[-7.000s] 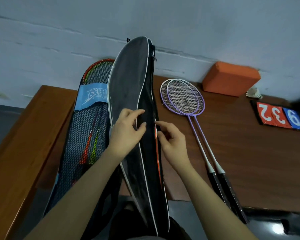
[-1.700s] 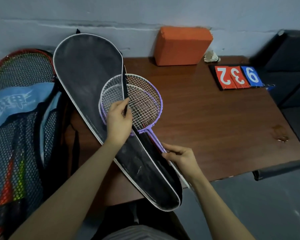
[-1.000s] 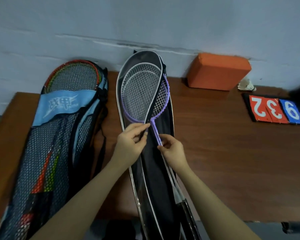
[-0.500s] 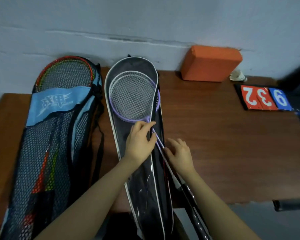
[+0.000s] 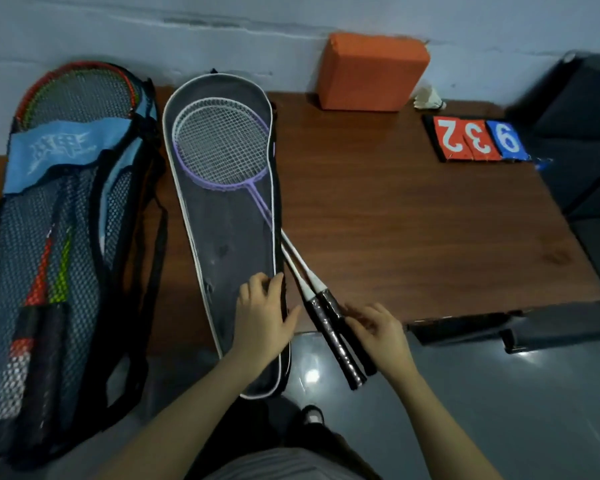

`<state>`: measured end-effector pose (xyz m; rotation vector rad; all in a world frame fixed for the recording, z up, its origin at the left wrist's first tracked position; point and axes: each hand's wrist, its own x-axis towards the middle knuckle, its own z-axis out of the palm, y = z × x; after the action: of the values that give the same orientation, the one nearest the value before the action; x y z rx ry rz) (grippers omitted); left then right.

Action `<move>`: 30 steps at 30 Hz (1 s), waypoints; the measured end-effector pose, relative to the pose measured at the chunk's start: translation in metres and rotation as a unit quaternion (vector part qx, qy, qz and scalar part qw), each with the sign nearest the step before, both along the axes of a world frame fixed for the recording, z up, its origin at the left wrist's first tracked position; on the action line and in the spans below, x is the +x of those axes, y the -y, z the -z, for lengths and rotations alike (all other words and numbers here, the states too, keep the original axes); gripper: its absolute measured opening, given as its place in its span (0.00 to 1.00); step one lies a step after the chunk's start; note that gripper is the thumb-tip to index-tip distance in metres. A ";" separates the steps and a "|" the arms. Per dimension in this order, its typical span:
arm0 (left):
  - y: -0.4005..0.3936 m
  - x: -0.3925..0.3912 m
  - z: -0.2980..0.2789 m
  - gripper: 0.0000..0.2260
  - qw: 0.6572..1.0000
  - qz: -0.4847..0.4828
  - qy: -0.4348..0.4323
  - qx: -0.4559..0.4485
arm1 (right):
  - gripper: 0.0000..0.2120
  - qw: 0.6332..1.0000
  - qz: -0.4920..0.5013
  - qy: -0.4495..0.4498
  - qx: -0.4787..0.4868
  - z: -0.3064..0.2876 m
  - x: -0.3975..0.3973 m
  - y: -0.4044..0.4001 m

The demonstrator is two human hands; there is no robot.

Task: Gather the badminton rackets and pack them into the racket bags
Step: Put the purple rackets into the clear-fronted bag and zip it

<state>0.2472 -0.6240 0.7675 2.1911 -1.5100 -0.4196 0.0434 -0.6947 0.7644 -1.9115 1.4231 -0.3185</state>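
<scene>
Mesh bag [image 5: 59, 237] packed at table [image 5: 413, 220] left edge; purple rackets [image 5: 222, 147] half inside black bag [image 5: 229, 237], handles protruding past front edge; left hand [image 5: 262, 320] flat on bag, right hand [image 5: 378, 329] grasping handles.

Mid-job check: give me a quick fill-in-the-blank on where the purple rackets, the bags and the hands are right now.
1. The purple rackets' heads lie inside the ____ racket bag.
2. Their black handles stick out past the bag's ____ edge.
3. The left hand rests on the ____.
4. The right hand touches the ____.

Missing words: black; right; bag; handles
</scene>
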 end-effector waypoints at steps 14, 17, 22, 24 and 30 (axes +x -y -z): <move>-0.055 -0.048 -0.002 0.18 0.976 -0.200 -0.080 0.030 | 0.09 0.938 0.045 0.173 0.298 0.024 -0.038 -0.011; -0.054 -0.047 -0.015 0.15 0.960 -0.226 -0.162 -0.020 | 0.10 0.892 0.052 0.219 0.391 0.023 -0.039 -0.010; -0.063 -0.044 -0.016 0.16 0.928 -0.254 -0.271 -0.036 | 0.11 0.861 0.046 0.233 0.450 0.016 -0.032 -0.020; -0.066 -0.043 -0.015 0.16 0.922 -0.252 -0.293 -0.042 | 0.11 0.843 0.060 0.247 0.474 0.014 -0.029 -0.026; -0.074 -0.032 -0.015 0.18 0.916 -0.225 -0.327 -0.055 | 0.14 0.821 0.039 0.315 0.475 -0.013 -0.023 -0.037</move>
<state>0.2152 -0.5504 0.7822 1.9380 -0.6358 -0.7840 0.0207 -0.6577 0.7776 -0.8045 0.9106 -0.1849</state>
